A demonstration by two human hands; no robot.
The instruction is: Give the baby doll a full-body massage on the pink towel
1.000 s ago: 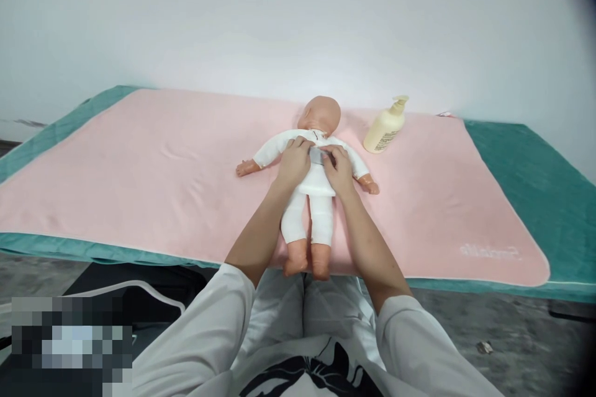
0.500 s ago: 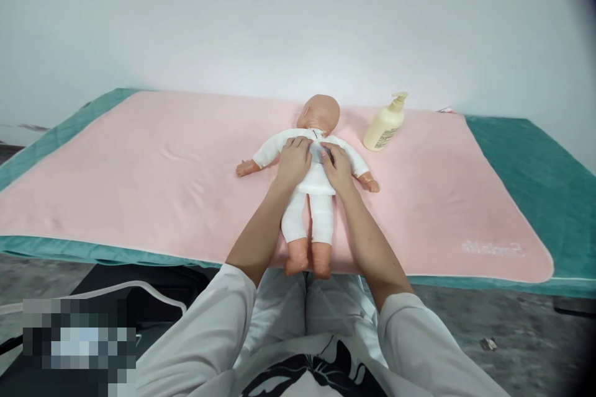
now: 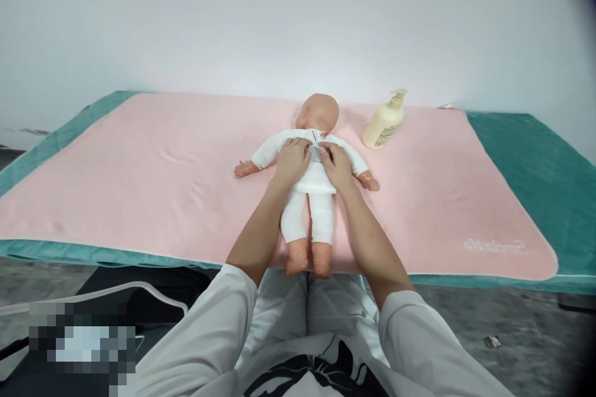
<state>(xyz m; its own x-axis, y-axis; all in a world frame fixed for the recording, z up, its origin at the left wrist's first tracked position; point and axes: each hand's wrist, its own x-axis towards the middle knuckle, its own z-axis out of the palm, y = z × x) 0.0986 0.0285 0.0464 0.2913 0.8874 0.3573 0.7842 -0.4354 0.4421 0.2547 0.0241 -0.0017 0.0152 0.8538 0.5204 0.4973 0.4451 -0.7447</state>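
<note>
- The white-clad tan plastic doll (image 3: 316,185) lies on the pink cloth (image 3: 200,198).
- My left hand (image 3: 294,160) and right hand (image 3: 338,165), half-curled, touch its flat grey patch (image 3: 315,154); I can't tell if they grip.
- I'd press gently, evenly.

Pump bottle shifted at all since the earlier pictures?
No: judged against the pink mat, the pump bottle stands in the same spot; only the camera view shifts slightly.

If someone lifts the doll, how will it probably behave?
The doll may sag, since its white body looks like padded cloth. Its splayed arms would likely dangle. Its smooth head is probably stiffer, perhaps slippery.
</note>
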